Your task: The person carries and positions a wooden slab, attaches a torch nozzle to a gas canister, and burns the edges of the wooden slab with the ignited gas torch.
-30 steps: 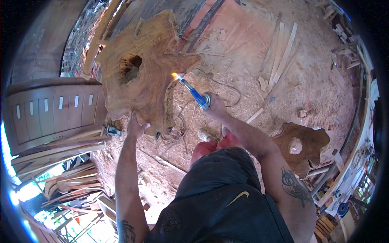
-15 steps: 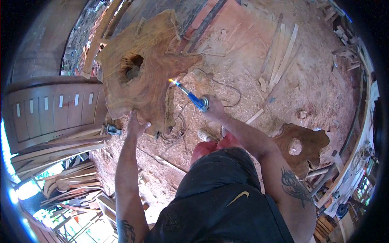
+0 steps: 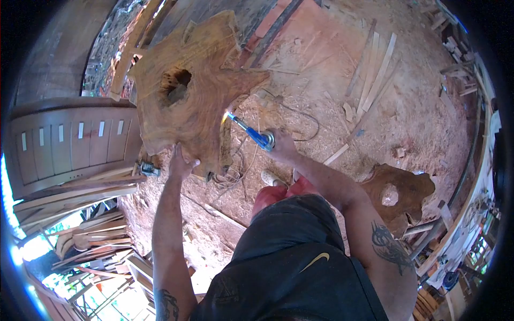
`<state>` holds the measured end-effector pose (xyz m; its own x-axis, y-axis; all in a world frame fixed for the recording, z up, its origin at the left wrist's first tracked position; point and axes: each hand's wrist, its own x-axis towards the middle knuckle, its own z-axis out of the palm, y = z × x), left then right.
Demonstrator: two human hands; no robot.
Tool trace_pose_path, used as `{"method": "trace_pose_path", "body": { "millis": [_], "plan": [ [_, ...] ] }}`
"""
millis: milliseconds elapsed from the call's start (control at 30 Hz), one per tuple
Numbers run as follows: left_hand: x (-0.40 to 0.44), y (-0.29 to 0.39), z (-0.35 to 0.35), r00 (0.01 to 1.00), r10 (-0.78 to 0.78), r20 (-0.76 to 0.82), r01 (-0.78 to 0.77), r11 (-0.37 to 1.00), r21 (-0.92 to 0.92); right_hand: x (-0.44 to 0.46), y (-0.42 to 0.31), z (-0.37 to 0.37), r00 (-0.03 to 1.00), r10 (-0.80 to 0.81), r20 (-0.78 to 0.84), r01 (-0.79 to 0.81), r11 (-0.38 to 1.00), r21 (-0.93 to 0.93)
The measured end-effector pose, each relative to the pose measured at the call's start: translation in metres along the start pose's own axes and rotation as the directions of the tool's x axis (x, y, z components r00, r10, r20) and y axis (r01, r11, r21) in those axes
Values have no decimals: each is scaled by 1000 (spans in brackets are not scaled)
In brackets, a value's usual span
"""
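Observation:
A large, irregular wood slab (image 3: 198, 115) with a dark hole through it fills the upper left of the head view. My left hand (image 3: 182, 163) holds its near edge, fingers reaching over the wood and thumb spread to the side. In my right hand (image 3: 282, 147) is a blowtorch (image 3: 256, 135) with a blue body, gripped at its round base end. Its metal nozzle points up and left, and a small bright flame touches the slab's right edge. My right fingers are partly hidden behind the torch base.
Another wood slab (image 3: 399, 195) with a hole lies at the right. Thin wood strips (image 3: 377, 72) and a cable (image 3: 308, 115) lie on the sawdust-covered floor. A panelled wooden door (image 3: 75, 144) and stacked boards (image 3: 93, 235) stand at the left. A small tool (image 3: 150, 169) sits near the slab.
The torch's nozzle has moved slightly down, bringing the flame along the slab's right edge. The slab has shifted very little; my left hand keeps its place on it.

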<state>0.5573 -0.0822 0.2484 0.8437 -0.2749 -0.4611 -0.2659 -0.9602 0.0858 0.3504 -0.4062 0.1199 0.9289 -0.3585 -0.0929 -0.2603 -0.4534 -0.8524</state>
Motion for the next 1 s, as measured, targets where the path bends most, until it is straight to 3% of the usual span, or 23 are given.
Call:
{"method": "trace_pose_path", "body": {
  "millis": [700,1000],
  "plan": [
    [-1,4,-2,1000,-14,8,14,1000,28,-19,-11,1,987,-92,129,108,986,-128],
    [2,-3,2,1000,13,5,-13,1000,23,-26,-4,9,975,-77,208,98,991,-92]
  ]
}}
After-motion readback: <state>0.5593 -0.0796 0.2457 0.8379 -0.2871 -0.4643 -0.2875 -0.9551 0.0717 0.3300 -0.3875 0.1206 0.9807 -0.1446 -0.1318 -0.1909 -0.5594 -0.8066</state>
